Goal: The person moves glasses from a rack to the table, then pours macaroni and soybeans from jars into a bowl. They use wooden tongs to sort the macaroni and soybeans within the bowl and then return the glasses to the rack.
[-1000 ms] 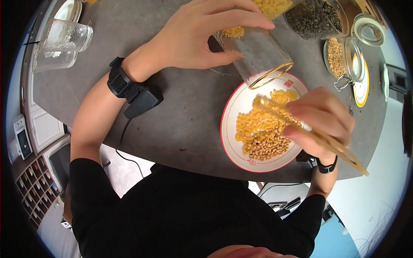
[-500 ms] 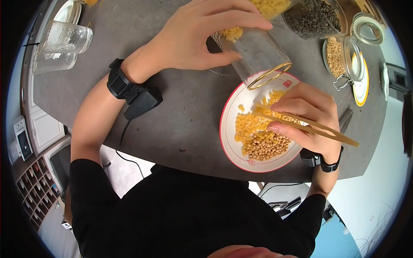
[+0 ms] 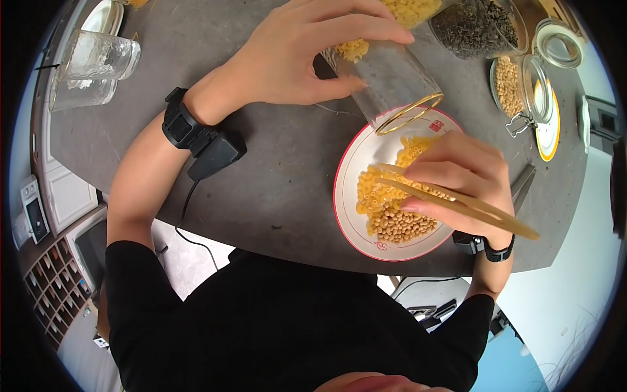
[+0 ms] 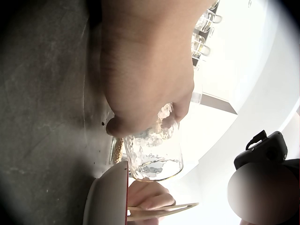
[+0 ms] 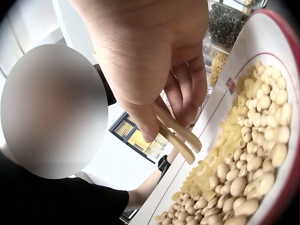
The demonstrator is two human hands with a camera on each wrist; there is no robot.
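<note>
My left hand (image 3: 307,55) grips a clear glass (image 3: 400,81) with a gold rim, tipped so its mouth hangs at the upper edge of a white bowl (image 3: 348,219). A few pieces of macaroni (image 3: 353,50) sit near the glass's base. In my right hand (image 3: 470,179) is a pair of wooden tongs (image 3: 486,217), pinched between thumb and fingers. Their tips (image 5: 191,149) are slightly parted over the bowl, with nothing seen between them in the right wrist view. Yellow macaroni (image 3: 372,193) lies beside pale soybeans (image 5: 239,185) in the red-rimmed bowl.
At the back stand a container of yellow pasta (image 3: 415,12), one of dark dried leaves (image 3: 473,29) and an open clip-top jar (image 3: 532,91) with soybeans. Two glasses (image 3: 98,59) are at the far left. A flat grey object (image 3: 522,186) lies right of my right hand.
My right hand with the tongs has moved left and lower over the bowl, the tips now over the macaroni's left part. My left hand and the tipped glass have hardly moved.
</note>
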